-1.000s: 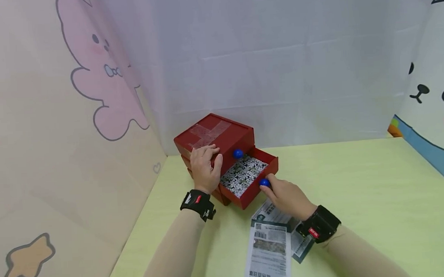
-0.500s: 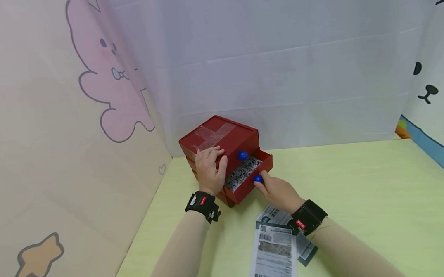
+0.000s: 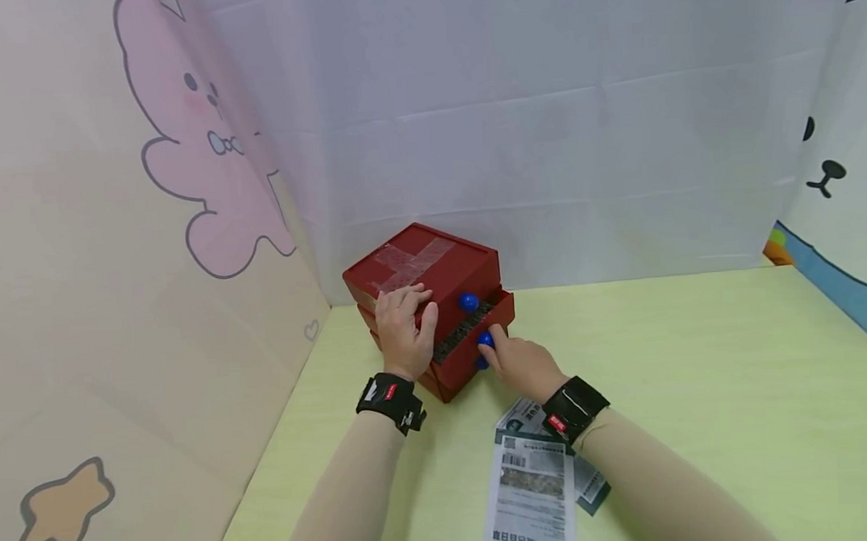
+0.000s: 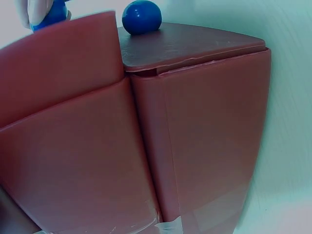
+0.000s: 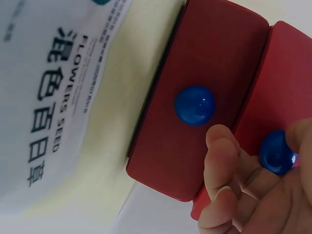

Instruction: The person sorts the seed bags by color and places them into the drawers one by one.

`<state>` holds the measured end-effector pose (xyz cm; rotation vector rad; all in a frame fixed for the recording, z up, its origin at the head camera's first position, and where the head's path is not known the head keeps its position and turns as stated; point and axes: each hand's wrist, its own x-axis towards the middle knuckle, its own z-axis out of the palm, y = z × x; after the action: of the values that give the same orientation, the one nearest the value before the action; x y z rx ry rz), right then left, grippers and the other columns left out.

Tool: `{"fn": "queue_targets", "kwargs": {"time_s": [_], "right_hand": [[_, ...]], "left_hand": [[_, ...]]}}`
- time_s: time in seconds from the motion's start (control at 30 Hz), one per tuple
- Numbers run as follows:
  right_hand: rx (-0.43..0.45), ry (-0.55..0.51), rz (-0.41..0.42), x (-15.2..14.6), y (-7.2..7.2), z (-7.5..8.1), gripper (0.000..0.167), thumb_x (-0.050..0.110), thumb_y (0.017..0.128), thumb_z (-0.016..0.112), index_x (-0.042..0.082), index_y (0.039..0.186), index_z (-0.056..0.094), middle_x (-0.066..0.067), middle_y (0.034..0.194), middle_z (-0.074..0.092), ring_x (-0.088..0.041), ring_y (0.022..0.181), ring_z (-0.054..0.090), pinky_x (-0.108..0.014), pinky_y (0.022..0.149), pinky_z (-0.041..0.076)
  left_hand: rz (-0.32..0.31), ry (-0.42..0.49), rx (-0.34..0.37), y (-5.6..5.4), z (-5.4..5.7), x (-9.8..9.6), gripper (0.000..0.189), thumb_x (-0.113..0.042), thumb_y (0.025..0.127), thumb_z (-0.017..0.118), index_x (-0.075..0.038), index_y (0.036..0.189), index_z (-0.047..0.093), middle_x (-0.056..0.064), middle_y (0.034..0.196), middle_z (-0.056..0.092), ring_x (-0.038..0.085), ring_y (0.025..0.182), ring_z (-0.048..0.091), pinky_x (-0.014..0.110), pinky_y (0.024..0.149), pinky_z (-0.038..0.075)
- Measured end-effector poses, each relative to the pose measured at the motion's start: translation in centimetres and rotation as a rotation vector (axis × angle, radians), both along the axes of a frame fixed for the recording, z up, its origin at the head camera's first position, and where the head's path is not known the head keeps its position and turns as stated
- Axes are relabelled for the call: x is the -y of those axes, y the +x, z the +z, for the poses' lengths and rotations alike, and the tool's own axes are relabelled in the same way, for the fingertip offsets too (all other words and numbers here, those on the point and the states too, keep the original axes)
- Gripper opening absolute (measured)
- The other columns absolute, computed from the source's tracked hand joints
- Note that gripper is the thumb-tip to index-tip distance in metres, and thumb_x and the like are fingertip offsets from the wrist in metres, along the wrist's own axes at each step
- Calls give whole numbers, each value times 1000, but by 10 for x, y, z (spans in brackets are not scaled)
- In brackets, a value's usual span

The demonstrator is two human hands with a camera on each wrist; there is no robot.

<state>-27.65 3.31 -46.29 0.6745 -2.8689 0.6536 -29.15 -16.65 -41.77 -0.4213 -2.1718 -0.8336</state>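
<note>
A red stacked drawer box (image 3: 433,262) with blue ball knobs stands near the back wall, clear tape across its top. Its middle drawer (image 3: 504,308) sticks out a little, showing a narrow strip of the patterned packet inside (image 3: 465,331). My right hand (image 3: 526,365) pinches that drawer's blue knob (image 5: 278,155) between thumb and finger. My left hand (image 3: 405,334) rests against the near left corner of the top section, fingers laid over its edge. Below, the bottom drawer's knob (image 5: 195,105) shows on a closed front. The top drawer's knob (image 3: 469,302) is untouched.
Flower seed packets (image 3: 529,492) lie overlapping on the pale yellow table (image 3: 699,372), in front of the box and beneath the right forearm. A white curtain (image 3: 544,136) hangs behind. A wall with cartoon prints (image 3: 65,319) borders the left side.
The middle drawer has slid inward, pushed by my right hand on its knob, so much less of the flower-patterned packet shows. My left hand stays on the box.
</note>
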Motion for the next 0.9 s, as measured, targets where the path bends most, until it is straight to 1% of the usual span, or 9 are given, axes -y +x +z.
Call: {"fn": "queue_targets", "kwargs": {"time_s": [0.17, 0.43, 0.6, 0.8, 0.9], "right_hand": [[-6, -18, -7, 5, -3, 0, 26, 31, 100, 50, 7, 107, 44, 0, 57, 42, -14, 45, 43, -25, 42, 32], [3, -30, -16, 14, -9, -2, 26, 32, 100, 48, 6, 106, 45, -1, 57, 44, -14, 46, 45, -26, 43, 34], [3, -39, -32, 15, -12, -5, 25, 32, 100, 48, 7, 103, 45, -1, 57, 43, -15, 46, 44, -26, 43, 33], [-6, -49, -41, 19, -16, -5, 26, 33, 100, 47, 6, 99, 43, -2, 55, 42, -16, 43, 44, -27, 41, 31], [-3, -40, -64, 23, -18, -4, 28, 34, 100, 47, 7, 100, 44, -2, 55, 43, -16, 43, 45, -27, 41, 32]], "left_hand": [[-8, 5, 0, 0, 0, 1, 38, -34, 95, 46, -8, 109, 70, 9, 119, 64, 24, 117, 50, 51, 114, 14], [4, 24, -3, 2, -3, 2, 33, -29, 93, 50, -8, 107, 71, 8, 119, 64, 24, 117, 51, 52, 114, 15], [-12, 21, -8, 1, -4, -1, 34, -30, 94, 49, -8, 107, 71, 7, 119, 64, 24, 117, 50, 52, 114, 15], [-33, 31, -44, -1, -1, -2, 36, -32, 94, 47, -7, 105, 70, 10, 116, 65, 27, 115, 52, 54, 113, 14], [-35, 34, -36, 0, 0, 0, 36, -31, 94, 48, -6, 105, 70, 10, 116, 65, 26, 115, 51, 53, 114, 14]]}}
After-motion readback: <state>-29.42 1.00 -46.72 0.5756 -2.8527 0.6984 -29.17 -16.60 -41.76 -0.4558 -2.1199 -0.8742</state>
